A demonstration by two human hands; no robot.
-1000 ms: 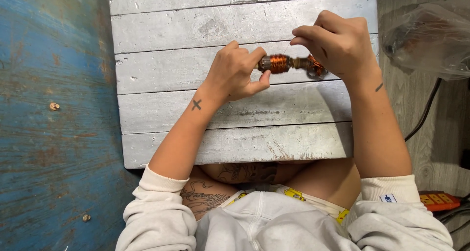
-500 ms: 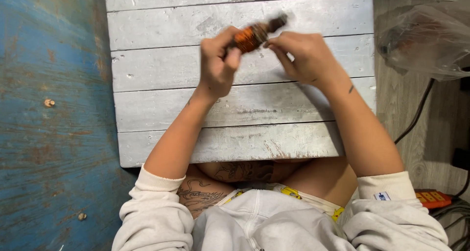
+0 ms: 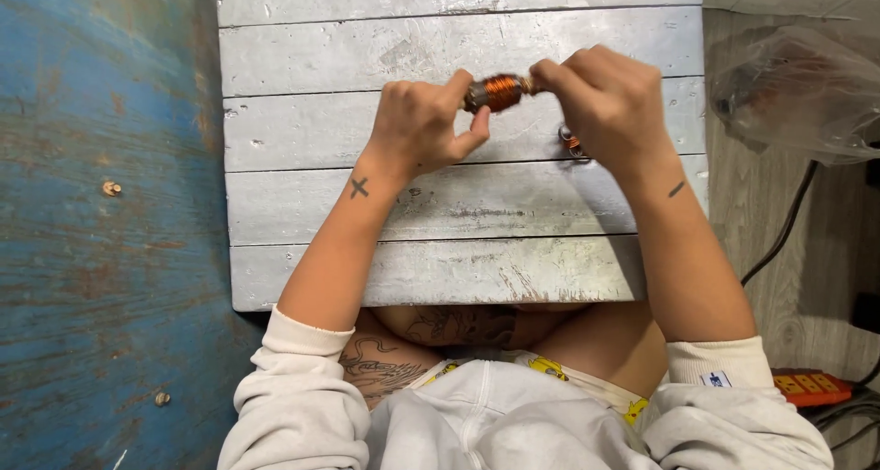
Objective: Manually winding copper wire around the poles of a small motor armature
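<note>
Hands: left (image 3: pixel 417 126) + right (image 3: pixel 610 103) pinch copper-wound rotor (image 3: pixel 498 91) | clear bag (image 3: pixel 793 89) right

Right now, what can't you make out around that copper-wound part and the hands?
Head view only:
- Copper-wound part: both ends hidden by the left hand and right hand.
- Small metal piece on the white plank board: mostly covered by the right hand, too small to identify.
- Plastic bag: contents blurred by the film.
- Orange power strip: partly behind the sleeve.
</note>
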